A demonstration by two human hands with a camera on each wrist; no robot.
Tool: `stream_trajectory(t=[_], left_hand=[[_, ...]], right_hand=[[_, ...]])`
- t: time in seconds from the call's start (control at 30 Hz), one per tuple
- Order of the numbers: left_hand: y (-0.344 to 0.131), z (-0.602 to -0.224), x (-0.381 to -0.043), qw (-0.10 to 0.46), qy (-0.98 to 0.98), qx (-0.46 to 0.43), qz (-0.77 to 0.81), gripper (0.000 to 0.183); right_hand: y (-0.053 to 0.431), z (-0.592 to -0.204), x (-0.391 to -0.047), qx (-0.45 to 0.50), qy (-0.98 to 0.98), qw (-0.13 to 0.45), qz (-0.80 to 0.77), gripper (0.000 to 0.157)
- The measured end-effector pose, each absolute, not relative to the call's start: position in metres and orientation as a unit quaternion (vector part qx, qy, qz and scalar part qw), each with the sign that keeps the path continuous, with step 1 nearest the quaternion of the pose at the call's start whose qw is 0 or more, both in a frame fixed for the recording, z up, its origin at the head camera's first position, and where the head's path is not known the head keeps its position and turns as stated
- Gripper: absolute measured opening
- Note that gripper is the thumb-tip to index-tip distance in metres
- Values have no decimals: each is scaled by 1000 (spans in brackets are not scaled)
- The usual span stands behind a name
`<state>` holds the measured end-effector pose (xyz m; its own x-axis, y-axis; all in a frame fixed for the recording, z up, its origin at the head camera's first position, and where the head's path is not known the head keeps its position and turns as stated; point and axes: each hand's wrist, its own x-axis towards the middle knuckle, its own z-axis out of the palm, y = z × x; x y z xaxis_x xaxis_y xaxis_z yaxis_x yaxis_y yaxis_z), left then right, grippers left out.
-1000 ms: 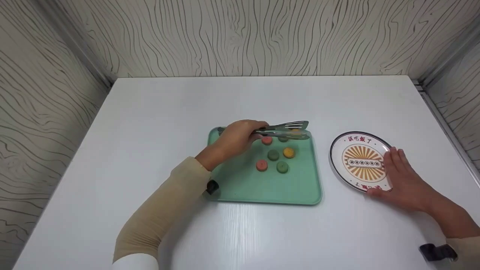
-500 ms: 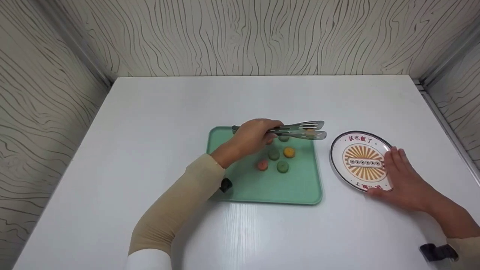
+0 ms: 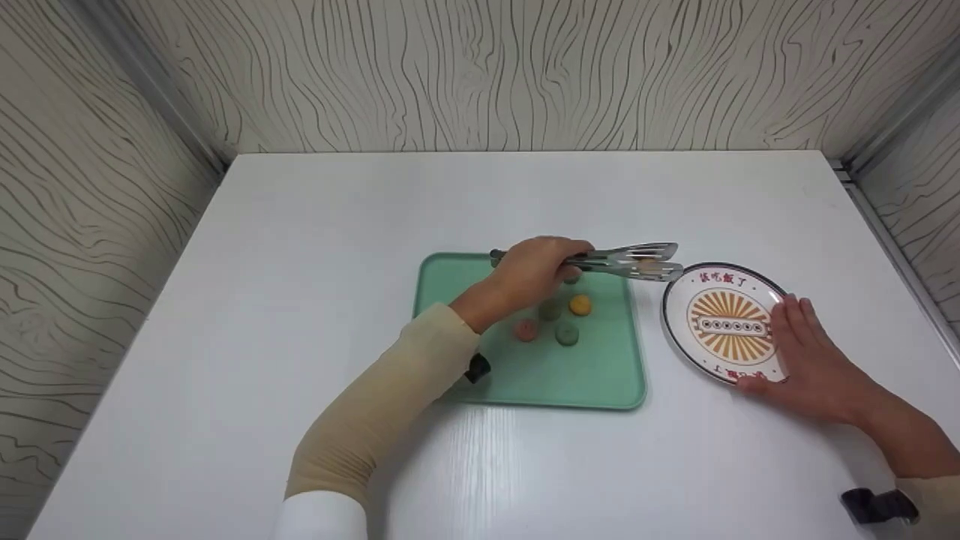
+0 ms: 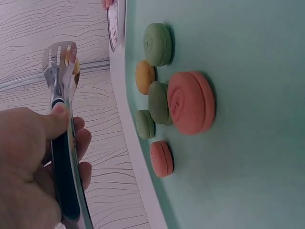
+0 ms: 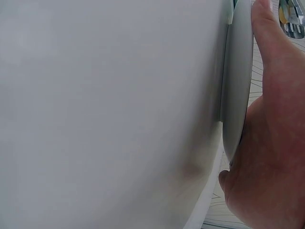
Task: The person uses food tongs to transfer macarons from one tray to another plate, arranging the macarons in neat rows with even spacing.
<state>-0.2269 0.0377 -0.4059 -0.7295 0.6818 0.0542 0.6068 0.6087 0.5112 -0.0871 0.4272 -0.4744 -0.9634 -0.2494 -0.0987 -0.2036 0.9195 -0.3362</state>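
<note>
My left hand grips metal tongs with dark handles, held above the far right edge of the green tray. Between the slotted tips sits a yellow macaron, partly hidden by the metal. The tips reach the left rim of a round white plate with an orange sunburst print. On the plate's right side rests my right hand, fingers straight over the rim and thumb at the near edge. Green, pink and yellow macarons lie on the tray, some hidden by my left arm in the head view.
The white table carries the tray and, to its right, the plate, with a narrow gap between them. Wood-patterned panels stand behind the table and along both sides. A dark strap mount sits at my right wrist.
My left hand has moved steadily right with the tongs and the yellow macaron, from over the tray to the plate's left rim. The right hand and plate stay in place.
</note>
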Motion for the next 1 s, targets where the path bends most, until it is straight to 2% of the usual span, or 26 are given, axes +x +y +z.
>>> stream_trajectory(t=[0.63,1.0], left_hand=[[85,-402,-221,105,909,329,234,34],[105,-406,-221,95,918,315,223,33]], right_hand=[[427,-475,-88,-115,977,72,-165,120],[427,-475,-88,-111,978,76,-162,120]])
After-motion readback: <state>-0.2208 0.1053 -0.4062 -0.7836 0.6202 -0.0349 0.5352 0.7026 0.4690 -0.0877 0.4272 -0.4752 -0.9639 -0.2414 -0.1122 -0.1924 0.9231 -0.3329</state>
